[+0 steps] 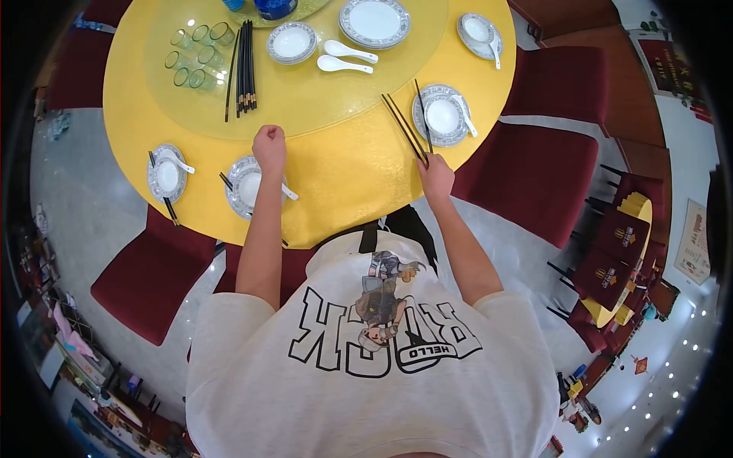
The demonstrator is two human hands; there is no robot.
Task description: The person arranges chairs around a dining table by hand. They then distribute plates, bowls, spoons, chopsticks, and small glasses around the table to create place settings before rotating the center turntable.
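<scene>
My right hand (437, 177) is closed on dark chopsticks (406, 128), near the table's right front edge. Their far ends spread apart, and one of them crosses the rim of a patterned plate (418, 120) that carries a small bowl (442, 116) and a white spoon (465, 114). My left hand (269, 150) is curled into a loose fist above the yellow tablecloth, with nothing visible in it. Below it, my forearm partly covers another plate (233, 200) set with a bowl (249, 188), spoon and chopsticks.
On the glass turntable (328, 107) are several green-tinted glasses (206, 55), a bundle of chopsticks (246, 69), two white spoons (347, 51), stacked plates (374, 21) and bowls (292, 42). More settings stand at left (166, 177) and far right. Dark red chairs (534, 179) surround the table.
</scene>
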